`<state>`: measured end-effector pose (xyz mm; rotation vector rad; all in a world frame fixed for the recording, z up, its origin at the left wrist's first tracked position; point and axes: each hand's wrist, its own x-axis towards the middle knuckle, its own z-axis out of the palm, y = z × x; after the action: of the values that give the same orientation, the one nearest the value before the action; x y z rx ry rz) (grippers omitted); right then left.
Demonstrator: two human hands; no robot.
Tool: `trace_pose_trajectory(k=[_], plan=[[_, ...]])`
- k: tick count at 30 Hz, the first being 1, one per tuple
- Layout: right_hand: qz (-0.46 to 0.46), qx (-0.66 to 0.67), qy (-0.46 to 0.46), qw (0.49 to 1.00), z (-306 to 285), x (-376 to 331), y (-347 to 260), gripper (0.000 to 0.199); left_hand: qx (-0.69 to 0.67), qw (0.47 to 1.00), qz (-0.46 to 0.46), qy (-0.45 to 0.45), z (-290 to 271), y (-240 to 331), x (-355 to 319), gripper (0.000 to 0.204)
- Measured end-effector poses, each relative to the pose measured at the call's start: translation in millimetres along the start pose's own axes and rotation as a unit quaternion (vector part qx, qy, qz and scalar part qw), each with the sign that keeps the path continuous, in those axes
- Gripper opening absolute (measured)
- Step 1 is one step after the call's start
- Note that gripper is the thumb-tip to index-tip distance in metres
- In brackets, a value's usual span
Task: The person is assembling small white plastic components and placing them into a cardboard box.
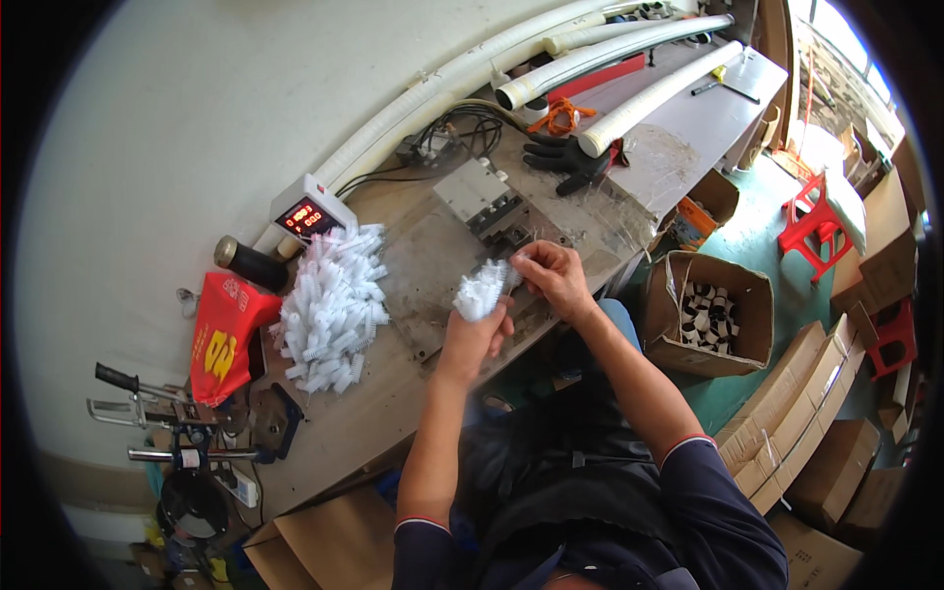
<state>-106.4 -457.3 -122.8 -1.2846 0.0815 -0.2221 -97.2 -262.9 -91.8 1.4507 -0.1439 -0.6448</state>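
Near the front edge of the worn wooden work surface [413,393], about midway along it, the left hand [475,334] holds a bunch of small white ribbed plastic pieces [482,291], its fingers closed around the lower part of the bunch. The right hand [557,277] meets it from the other side, its fingertips pinched on one piece at the top of the bunch.

These pieces look light and stiff, thin moulded plastic with ridges that should give the fingers purchase. As a loose bunch they would likely slip apart if the grip slackens, so a firm wrap around the middle suits the bundle, while a single piece is best taken by its end between thumb and forefinger.

Toward the left end of the surface lies a large heap of the same white ribbed pieces [332,305], with a red cloth bag [224,334] beside it and a small white box with a red digit display [312,213] behind. A grey metal fixture [482,202] stands just beyond the hands. Off the right end, an open cardboard box [710,313] sits on the floor.
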Motion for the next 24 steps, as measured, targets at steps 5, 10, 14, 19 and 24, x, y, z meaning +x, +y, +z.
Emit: trace_pose_trajectory(k=[5,10,14,19,24], plan=[[-0.002,-0.055,-0.013,0.998,-4,3,11,0.012,0.008,0.999,0.050,0.006,8,-5,6,0.018],[-0.002,-0.059,-0.050,0.997,3,-2,0,0.019,0.073,0.993,0.068,0.068,8,-20,13,0.011],[-0.003,-0.083,-0.045,0.996,10,-6,-7,0.027,0.274,0.901,0.256,0.217,-23,-22,-9,0.019],[0.005,-0.102,-0.029,0.994,8,-6,-8,0.026,0.409,0.753,0.308,0.413,-103,-24,-54,0.027],[-0.005,-0.115,-0.030,0.993,9,-5,-2,0.023,0.599,0.654,0.121,0.445,-149,-30,-68,0.029]])
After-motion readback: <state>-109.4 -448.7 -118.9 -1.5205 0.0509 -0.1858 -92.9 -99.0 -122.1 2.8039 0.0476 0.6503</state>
